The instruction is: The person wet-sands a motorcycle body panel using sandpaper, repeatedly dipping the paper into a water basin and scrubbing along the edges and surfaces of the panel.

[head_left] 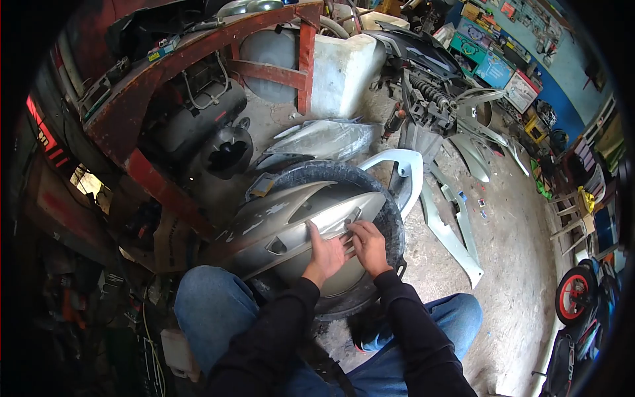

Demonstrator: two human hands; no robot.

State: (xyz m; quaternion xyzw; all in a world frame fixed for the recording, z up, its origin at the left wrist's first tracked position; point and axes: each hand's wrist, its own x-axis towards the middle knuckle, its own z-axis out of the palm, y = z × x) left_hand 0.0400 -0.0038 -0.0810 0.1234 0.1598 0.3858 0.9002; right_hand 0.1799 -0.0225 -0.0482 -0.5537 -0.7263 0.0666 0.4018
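Observation:
A silver-grey motorcycle body panel with scuffed paint lies tilted over a round black tub between my knees. My left hand grips the panel's near edge, thumb on its upper face and fingers reaching under toward the right. Close beside it, my right hand has curled fingers pressed together at the panel's right part. A small narrow grey piece shows just above those fingertips; whether it is held or belongs to the panel is unclear. The tub's inside is mostly hidden by the panel.
Beyond the tub lie scuffed silver panels. A white curved part and pale green trim rest on the concrete at right. A red-brown wooden bench stands left, a partly stripped motorcycle behind, and a red-rimmed wheel far right.

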